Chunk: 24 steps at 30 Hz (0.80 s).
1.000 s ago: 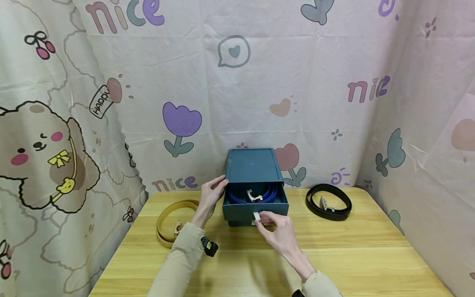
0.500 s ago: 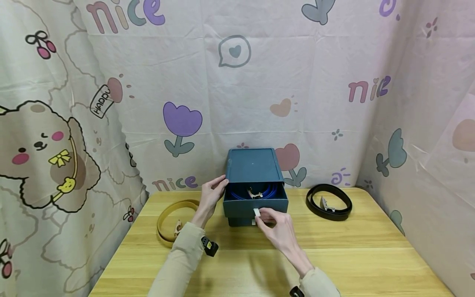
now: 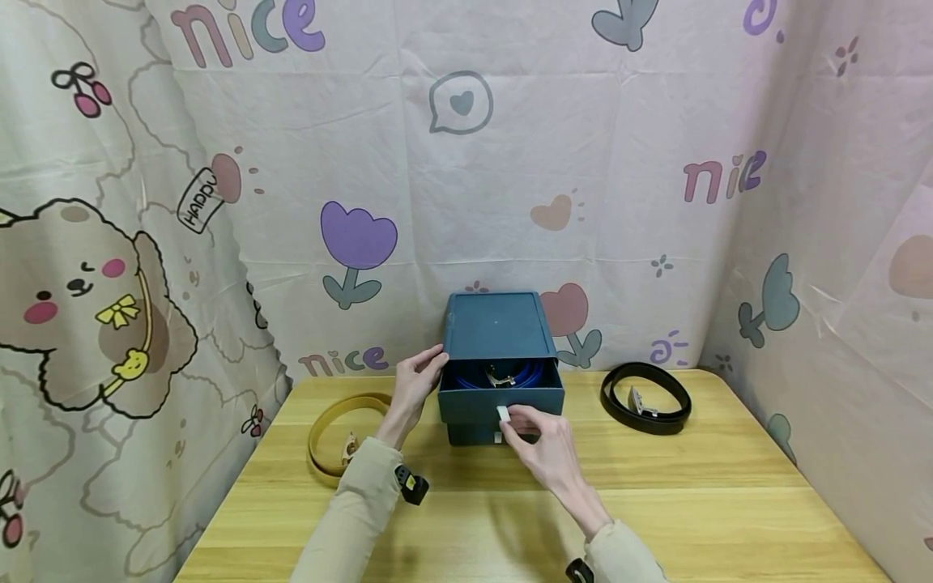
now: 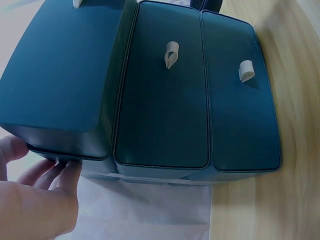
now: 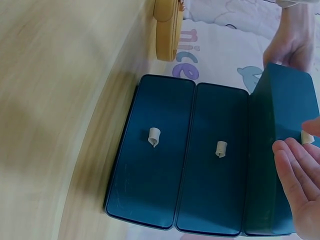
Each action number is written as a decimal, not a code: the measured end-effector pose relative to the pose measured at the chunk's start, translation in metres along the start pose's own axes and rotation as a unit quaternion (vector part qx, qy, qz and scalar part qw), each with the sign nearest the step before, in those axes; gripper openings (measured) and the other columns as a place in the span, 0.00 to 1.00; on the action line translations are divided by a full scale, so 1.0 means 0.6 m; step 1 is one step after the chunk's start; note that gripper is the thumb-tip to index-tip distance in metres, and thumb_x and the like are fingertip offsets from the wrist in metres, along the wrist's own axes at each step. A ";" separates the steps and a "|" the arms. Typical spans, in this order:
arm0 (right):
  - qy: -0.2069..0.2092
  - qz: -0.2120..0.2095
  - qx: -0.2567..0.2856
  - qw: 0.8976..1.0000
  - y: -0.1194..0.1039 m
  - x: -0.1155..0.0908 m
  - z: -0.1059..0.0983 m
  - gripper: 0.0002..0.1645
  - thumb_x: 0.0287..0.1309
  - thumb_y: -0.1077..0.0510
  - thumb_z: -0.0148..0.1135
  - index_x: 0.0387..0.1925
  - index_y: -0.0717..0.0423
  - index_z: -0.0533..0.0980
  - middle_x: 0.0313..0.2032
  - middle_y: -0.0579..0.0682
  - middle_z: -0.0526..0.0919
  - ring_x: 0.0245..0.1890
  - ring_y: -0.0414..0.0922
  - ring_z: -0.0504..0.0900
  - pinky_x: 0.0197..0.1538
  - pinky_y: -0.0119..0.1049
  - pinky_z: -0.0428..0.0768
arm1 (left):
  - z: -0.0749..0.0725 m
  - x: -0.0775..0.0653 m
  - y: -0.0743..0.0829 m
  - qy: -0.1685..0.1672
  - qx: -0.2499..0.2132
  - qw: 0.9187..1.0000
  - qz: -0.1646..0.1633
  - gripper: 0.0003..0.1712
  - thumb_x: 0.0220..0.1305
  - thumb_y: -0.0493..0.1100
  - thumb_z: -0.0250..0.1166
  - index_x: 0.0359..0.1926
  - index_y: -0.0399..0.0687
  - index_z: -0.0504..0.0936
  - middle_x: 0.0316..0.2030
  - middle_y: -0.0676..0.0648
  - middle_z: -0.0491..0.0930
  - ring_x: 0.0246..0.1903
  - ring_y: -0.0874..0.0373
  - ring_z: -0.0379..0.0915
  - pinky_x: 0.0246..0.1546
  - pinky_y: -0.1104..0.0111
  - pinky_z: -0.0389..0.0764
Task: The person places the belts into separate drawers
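The teal drawer box point(image 3: 499, 324) sits on the wooden table point(image 3: 510, 522), up against the printed cloth point(image 3: 481, 178) at 12 o'clock. Taking the box as the centre of the dial, the left hand point(image 3: 414, 387) is at 9 o'clock. Its fingers are extended and touch the side wall near the top front corner, holding nothing. The right hand point(image 3: 545, 450) comes in from 5 o'clock; its thumb and index finger pinch the white pull tab point(image 3: 503, 414) of the top drawer point(image 3: 470, 406), while the other fingers stay stretched out near the drawer front.

That drawer stands partly out — well forward of the 2 lower drawers point(image 5: 215, 195), each with its own pale loop point(image 5: 221, 148). Inside lies a coiled blue belt point(image 3: 535, 374) with a gold buckle point(image 3: 500, 378); its far part is hidden under the box top.

A tan belt point(image 3: 321, 421) rests in a loop on the table at 8 o'clock, partly covered by the left forearm. A black belt point(image 3: 641, 422) is coiled at 3 o'clock, its silvery buckle point(image 3: 636, 400) inside the loop. Both sleeves point(image 3: 350, 510) are beige — 1 small black camera point(image 3: 413, 486) shows at the left wrist.
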State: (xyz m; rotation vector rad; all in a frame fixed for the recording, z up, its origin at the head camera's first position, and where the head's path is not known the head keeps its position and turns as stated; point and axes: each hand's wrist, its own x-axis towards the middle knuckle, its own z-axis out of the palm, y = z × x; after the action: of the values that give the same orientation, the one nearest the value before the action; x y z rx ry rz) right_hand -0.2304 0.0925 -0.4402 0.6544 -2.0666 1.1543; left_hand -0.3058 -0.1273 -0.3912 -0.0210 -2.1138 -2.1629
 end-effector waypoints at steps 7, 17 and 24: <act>0.000 0.004 0.003 1.000 0.004 0.003 0.003 0.10 0.50 0.65 0.76 0.36 0.59 0.85 0.29 0.51 0.91 0.28 0.40 0.89 0.35 0.26 0.85 | 0.001 -0.002 0.002 0.003 0.001 1.000 -0.003 0.24 0.71 0.40 0.62 0.65 0.39 0.77 0.63 0.36 0.78 0.51 0.64 0.78 0.63 0.60 0.77; -0.002 0.018 -0.003 1.000 0.006 0.010 0.006 0.09 0.51 0.64 0.75 0.37 0.59 0.85 0.30 0.51 0.91 0.29 0.41 0.90 0.35 0.26 0.85 | 0.000 0.000 0.002 0.000 0.001 1.000 -0.004 0.24 0.72 0.41 0.62 0.65 0.40 0.77 0.65 0.36 0.77 0.55 0.60 0.77 0.64 0.61 0.76; -0.003 0.024 0.004 1.000 0.009 0.013 0.009 0.08 0.52 0.65 0.75 0.37 0.59 0.85 0.30 0.51 0.91 0.29 0.41 0.89 0.36 0.27 0.86 | -0.001 0.001 0.000 -0.004 0.000 1.000 0.000 0.24 0.72 0.41 0.62 0.66 0.39 0.76 0.65 0.36 0.76 0.59 0.57 0.76 0.65 0.60 0.74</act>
State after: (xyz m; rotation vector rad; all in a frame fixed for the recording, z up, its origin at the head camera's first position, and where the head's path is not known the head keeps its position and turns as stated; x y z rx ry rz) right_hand -0.2410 0.0899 -0.4393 0.6160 -2.0937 1.1893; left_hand -0.3062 -0.1278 -0.3910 -0.0315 -2.1188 -2.1656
